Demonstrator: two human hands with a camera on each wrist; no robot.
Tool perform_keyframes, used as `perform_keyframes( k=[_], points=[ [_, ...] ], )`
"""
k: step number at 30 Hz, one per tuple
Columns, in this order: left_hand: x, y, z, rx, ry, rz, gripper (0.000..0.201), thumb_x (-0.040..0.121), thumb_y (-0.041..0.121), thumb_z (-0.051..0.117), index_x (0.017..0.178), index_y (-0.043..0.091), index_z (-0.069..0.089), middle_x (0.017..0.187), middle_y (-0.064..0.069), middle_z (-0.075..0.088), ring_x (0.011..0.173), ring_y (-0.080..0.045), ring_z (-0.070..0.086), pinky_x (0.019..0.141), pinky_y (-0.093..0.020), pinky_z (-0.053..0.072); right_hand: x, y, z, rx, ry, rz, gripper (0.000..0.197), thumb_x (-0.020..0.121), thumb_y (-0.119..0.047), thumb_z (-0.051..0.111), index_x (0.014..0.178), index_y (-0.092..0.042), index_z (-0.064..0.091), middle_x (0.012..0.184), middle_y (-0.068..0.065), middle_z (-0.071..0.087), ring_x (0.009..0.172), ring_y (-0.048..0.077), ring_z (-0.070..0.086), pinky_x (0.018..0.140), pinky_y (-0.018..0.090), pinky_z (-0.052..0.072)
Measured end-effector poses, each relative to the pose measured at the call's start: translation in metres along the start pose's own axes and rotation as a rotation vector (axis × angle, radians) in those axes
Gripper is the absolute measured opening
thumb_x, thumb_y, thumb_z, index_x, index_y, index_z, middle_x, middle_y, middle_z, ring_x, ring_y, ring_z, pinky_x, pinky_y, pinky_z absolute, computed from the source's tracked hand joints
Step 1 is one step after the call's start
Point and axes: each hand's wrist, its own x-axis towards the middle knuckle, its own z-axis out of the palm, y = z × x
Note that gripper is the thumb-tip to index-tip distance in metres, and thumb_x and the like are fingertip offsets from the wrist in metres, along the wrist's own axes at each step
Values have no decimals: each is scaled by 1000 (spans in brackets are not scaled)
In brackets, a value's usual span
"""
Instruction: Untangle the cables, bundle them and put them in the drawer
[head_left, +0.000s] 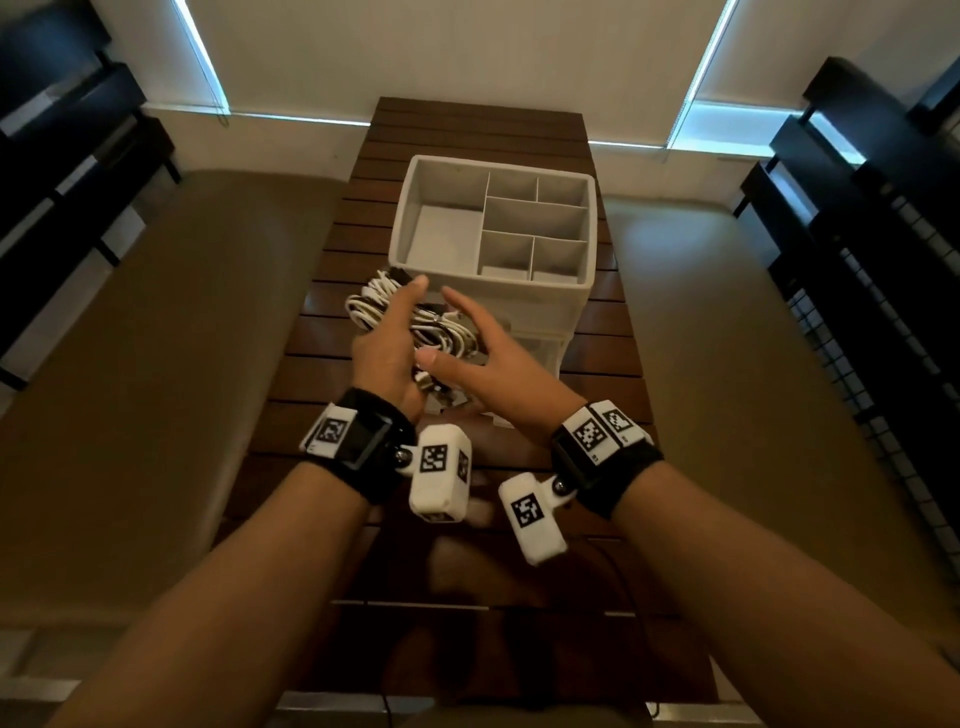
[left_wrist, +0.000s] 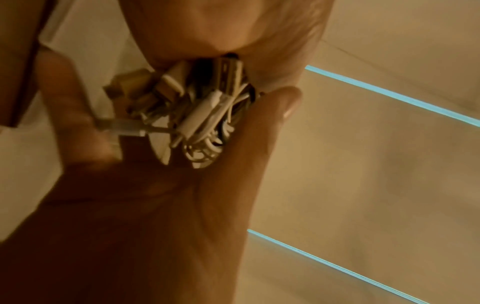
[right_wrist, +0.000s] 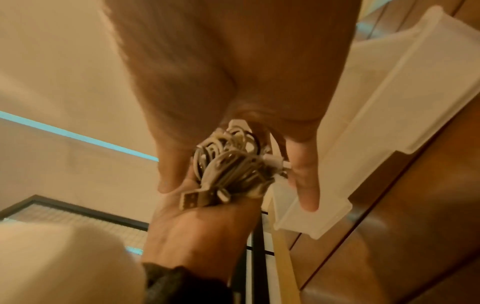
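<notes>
Both palms are pressing flat, fingers straight: the left hand (head_left: 387, 338) and right hand (head_left: 480, 353) are sandwiching the cables (head_left: 374, 306), a light, springy, floppy wad best gripped round its middle.

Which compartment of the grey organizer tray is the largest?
The long compartment on the tray's left side: it runs the tray's full depth, while the other five are smaller cells to its right. All are empty.
</notes>
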Motion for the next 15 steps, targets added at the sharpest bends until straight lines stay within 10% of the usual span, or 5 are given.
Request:
perform_keyframes(
  k=[3,11,15],
  points=[
    [-4,-12,7,-41,-24,-21,73,66,38,95,123,-1,71,115,-25,75,100,-40,76,83,-52,62,5,3,-1,110,8,0,85,91,-18,80,160,-31,32,148,-2,55,127,12,63,107,35,54],
    [-9,-15,19,15,-185,-46,62,82,43,86,125,1,70,115,-24,75,102,-39,76,85,-52,62,12,9,-8,212,123,-103,58,90,2,75,139,-22,55,127,13,69,110,35,72,88,66,59],
    [-7,-14,16,27,-268,-50,74,79,46,88,133,0,66,126,-26,71,112,-41,73,89,-50,60,11,8,-15,190,118,-77,52,90,1,76,133,-21,56,120,17,70,84,34,71,63,52,63]
  ],
)
